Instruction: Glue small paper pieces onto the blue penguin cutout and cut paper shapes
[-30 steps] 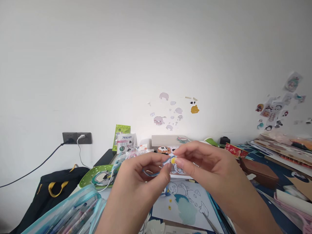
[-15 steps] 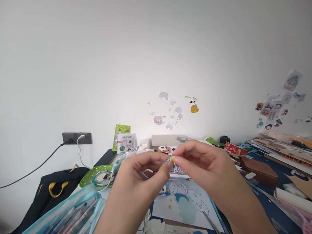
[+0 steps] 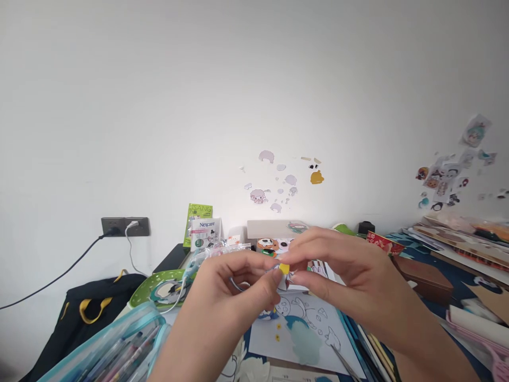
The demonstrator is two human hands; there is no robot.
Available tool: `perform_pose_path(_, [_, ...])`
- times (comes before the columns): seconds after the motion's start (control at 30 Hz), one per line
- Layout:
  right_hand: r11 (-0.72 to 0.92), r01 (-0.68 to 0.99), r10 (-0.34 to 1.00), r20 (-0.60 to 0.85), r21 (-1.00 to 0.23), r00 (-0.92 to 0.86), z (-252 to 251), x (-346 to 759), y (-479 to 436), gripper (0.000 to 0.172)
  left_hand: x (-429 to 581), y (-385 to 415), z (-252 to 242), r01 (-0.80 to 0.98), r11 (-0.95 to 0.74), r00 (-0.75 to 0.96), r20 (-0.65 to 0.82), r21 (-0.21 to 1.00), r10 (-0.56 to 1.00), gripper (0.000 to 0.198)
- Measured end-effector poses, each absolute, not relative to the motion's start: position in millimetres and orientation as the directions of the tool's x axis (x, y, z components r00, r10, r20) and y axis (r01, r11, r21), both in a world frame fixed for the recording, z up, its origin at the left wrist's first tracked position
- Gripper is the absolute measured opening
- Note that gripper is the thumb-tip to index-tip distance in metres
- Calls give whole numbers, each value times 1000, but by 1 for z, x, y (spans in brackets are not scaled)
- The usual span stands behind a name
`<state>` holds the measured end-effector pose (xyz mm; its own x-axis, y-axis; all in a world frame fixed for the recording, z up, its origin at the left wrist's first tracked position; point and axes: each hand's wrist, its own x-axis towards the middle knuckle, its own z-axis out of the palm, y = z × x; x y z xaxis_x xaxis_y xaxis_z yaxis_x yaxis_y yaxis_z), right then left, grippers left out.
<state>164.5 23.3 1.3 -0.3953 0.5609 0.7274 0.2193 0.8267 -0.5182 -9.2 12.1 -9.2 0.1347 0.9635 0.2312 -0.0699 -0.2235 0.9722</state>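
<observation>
Between the thumb and fingertips of my left hand (image 3: 234, 297) is a small yellow-and-white paper piece (image 3: 284, 268), its lower part partly covered by my thumb. My right hand (image 3: 350, 276) is just beside it, thumb and forefinger parted; the forefinger's tip is at the piece's upper edge, and I cannot tell if it touches. Below my hands lies a white sheet (image 3: 270, 342) with line drawings, a pale blue patch (image 3: 305, 342) and small yellow bits (image 3: 278, 332). Metal tweezers (image 3: 345, 362) rest on the sheet's lower right.
To the left are a clear pencil case (image 3: 127, 350) full of pens, a green tray (image 3: 143, 289) and a dark bag (image 3: 95, 302). A brown case (image 3: 425, 278) and a stack of papers (image 3: 457, 246) lie on the right. Stickers (image 3: 258, 196) dot the wall behind.
My right thumb and forefinger have come apart and drawn slightly away to the right. More of the yellow piece shows now, still in my left hand.
</observation>
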Motion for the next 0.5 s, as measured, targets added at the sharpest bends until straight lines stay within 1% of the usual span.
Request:
perform_pose_path(0.07, [833,207,549,729,-512,-408,1,167,24,23,-10,14,-11,-83,-201,189,214,976,959,18])
perform_pose_path(0.13, [844,204,534,736,-496,-416,1,169,24,21,-10,13,-11,-81,-193,192,205,978,960,15])
perform_pose_path(0.27, [859,215,509,742,-464,-437,2,170,25,18,-7,7,-8,-94,-200,159,213,975,964,10])
perform_pose_path(0.37, [866,219,498,751,-449,-433,4,171,26,17,-7,5,-7,-56,-202,136,208,978,969,8])
perform_pose_path(0.5, [868,240,497,756,-436,-426,5,171,26,15,-7,4,-7,-10,-202,61,203,979,977,13])
